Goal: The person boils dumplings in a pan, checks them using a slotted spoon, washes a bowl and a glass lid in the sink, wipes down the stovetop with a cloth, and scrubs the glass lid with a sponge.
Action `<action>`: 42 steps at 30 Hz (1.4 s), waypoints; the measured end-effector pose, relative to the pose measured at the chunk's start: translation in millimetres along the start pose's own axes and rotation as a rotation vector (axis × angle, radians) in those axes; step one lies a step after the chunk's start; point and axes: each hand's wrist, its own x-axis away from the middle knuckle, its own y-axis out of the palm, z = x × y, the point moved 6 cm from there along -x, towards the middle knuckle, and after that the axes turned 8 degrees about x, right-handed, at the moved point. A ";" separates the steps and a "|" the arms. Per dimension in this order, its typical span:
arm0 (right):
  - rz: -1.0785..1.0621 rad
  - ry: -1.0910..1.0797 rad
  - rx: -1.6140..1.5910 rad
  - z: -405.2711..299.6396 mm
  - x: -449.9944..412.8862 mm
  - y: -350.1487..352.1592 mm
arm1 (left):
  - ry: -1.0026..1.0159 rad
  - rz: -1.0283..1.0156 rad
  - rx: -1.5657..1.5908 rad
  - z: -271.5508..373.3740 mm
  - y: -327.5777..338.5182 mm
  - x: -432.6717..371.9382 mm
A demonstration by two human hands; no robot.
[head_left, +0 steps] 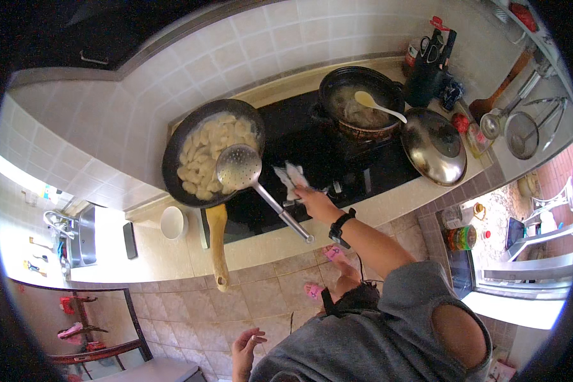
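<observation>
My right hand (pixel 317 204) grips a crumpled white tissue (pixel 291 179) against the black glass cooktop (pixel 291 129). My left hand (pixel 248 351) hangs low over the floor, its fingers loosely curled and nothing visible in them. Left of the tissue, a dark wok (pixel 172 143) holds many pale dumplings (pixel 205 153). Its wooden handle (pixel 217 248) points towards me over the counter edge. A perforated metal skimmer (pixel 238 167) rests across the wok's rim, its handle reaching over the cooktop. At the back right, a dark pot (pixel 332 90) contains cloudy liquid and a pale ladle (pixel 370 102).
A domed metal lid (pixel 434 148) sits right of the pot, near a black utensil holder (pixel 420 83). Strainers (pixel 520 136) hang at the right wall. On the left counter are a white bowl (pixel 174 223), a dark phone (pixel 130 240) and a sink (pixel 87 236).
</observation>
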 end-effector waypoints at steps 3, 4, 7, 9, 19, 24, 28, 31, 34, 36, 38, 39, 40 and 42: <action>0.255 0.069 0.018 0.6 32.8 4.9 | -0.006 -0.006 0.020 -13.4 -13.5 11.3; 0.315 0.028 -0.001 -1.7 40.8 8.0 | -0.005 0.006 0.020 -15.8 -17.2 14.6; 0.369 -0.056 -0.062 -2.8 41.3 -1.4 | 0.008 0.015 0.039 -30.4 -30.5 21.2; 0.252 0.320 -0.412 27.2 17.6 -14.3 | 0.017 0.007 0.055 -39.1 -36.6 20.9; 0.250 -0.337 0.175 17.4 68.0 26.7 | 0.017 0.067 0.149 -53.9 -30.5 42.6; 0.156 -0.384 0.445 16.7 110.3 34.7 | -0.021 0.047 0.112 -47.9 0.1 33.9; 0.211 -0.360 0.302 24.6 124.4 2.7 | 0.035 0.087 0.065 -35.1 33.6 8.4; 0.209 -0.316 0.259 11.6 127.9 -6.2 | 0.281 0.177 -0.063 -38.4 101.5 -74.5; 0.279 -0.231 0.228 10.0 137.2 20.1 | 0.441 0.412 -0.492 -36.5 194.7 -163.0; 0.401 -0.238 0.262 23.0 126.2 19.0 | 0.576 0.509 -0.125 -39.2 217.6 -179.9; 0.341 -0.265 0.256 16.8 128.5 14.0 | 0.578 0.582 -0.090 -50.1 219.1 -181.3; 0.299 -0.276 0.250 14.9 131.0 13.3 | 0.591 0.637 -0.066 -55.0 217.1 -180.7; 0.282 -0.297 0.311 14.3 129.0 15.6 | 0.492 0.681 -0.075 -57.0 211.3 -185.9; 0.288 -0.306 0.319 18.8 129.4 14.8 | 0.481 0.645 -0.192 -51.6 201.8 -173.4</action>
